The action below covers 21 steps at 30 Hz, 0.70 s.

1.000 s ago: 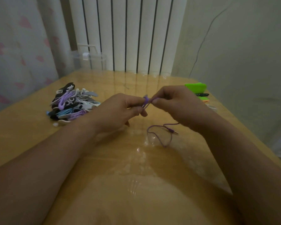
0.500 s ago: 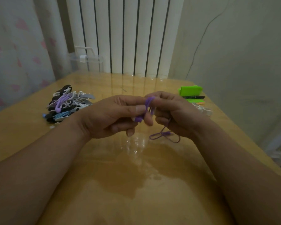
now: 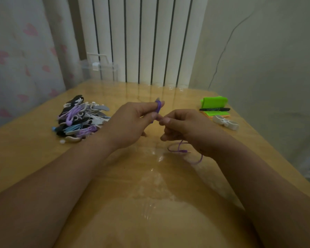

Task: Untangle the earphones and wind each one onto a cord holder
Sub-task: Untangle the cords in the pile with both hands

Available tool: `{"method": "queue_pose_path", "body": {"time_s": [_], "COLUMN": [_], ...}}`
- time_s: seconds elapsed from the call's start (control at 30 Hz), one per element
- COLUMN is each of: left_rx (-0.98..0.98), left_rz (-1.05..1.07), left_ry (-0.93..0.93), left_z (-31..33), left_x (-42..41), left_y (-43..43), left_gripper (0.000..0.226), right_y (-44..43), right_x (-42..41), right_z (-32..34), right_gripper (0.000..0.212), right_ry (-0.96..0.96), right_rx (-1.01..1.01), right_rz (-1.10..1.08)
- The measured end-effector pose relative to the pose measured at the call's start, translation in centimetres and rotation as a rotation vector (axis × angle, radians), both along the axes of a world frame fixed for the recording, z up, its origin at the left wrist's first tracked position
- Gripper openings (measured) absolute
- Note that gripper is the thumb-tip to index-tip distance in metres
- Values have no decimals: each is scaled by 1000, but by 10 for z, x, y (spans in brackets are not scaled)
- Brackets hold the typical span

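Note:
Over the middle of the wooden table (image 3: 34, 151), my left hand (image 3: 131, 122) pinches a small holder with purple earphone cord (image 3: 158, 107) wound on it, between index fingertip and thumb. My right hand (image 3: 188, 128) sits just to its right, fingers curled, pinching the same cord close to the holder. The loose tail of the purple cord (image 3: 179, 149) hangs below my right hand and loops onto the table, its plug end lying there. A white empty cord holder (image 3: 225, 122) lies at the right.
A heap of wound earphones (image 3: 80, 119) in black, white, purple and blue lies at the left. At the far right are a green object (image 3: 214, 102), a black marker (image 3: 214, 109) and sticky notes. A clear plastic box (image 3: 100, 68) stands at the back by the radiator.
My left hand has lifted the wound holder higher. My right hand has pulled slightly away to the right, and the loose tail on the table has shifted right under that hand.

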<state>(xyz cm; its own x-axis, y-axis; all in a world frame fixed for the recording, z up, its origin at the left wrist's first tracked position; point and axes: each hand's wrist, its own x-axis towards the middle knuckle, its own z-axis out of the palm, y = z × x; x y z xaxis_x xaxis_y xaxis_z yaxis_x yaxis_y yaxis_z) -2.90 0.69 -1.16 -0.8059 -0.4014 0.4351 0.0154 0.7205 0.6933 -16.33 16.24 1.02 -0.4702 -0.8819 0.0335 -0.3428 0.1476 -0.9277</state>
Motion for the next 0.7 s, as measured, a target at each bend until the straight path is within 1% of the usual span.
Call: {"method": "queue_pose_path", "body": {"time_s": [0.07,0.1,0.17,0.2,0.27,0.3,0.37,0.43,0.47,0.53,0.6,0.63,0.7], "left_rx": [-134,-180,-234,-225,-130,-39,205,418,500,638,720,736,711], "left_rz": [51,59,33,3,-112,-194,-361,-476,-499,-480,-422,-396,-346], "left_ry": [-64,-117,-244,-302,-370,-376,-321,-204,-144,-32,41,62,89], "left_z": [-2,-2,-1,0,5,7,12,16,17,16,14,12,7], "left_x": [1,1,2,3,7,8,10,12,12,11,9,8,4], "left_y": [-3,-4,-5,-5,-1,2,7,10,9,6,4,4,8], "left_gripper": [32,29,26,25,25,26,29,35,37,40,41,40,36], "right_y": [1,2,5,7,10,12,13,12,11,6,1,-2,-5], "right_x": [-2,-4,-9,-11,-17,-20,-24,-22,-19,-10,0,5,13], "right_z": [4,6,11,14,17,18,15,10,7,0,-5,-6,-8], "right_gripper": [16,17,17,17,18,18,18,16,16,19,23,24,23], "right_ry": [-248,-311,-311,-285,-223,-190,-154,-141,-107,55,242,295,341], "right_rx": [-18,-28,-54,-73,-116,-139,-171,-178,-168,-105,-35,-15,40], "right_rz": [2,-2,-25,-32,-37,-38,-27,3,14,8,6,19,53]}}
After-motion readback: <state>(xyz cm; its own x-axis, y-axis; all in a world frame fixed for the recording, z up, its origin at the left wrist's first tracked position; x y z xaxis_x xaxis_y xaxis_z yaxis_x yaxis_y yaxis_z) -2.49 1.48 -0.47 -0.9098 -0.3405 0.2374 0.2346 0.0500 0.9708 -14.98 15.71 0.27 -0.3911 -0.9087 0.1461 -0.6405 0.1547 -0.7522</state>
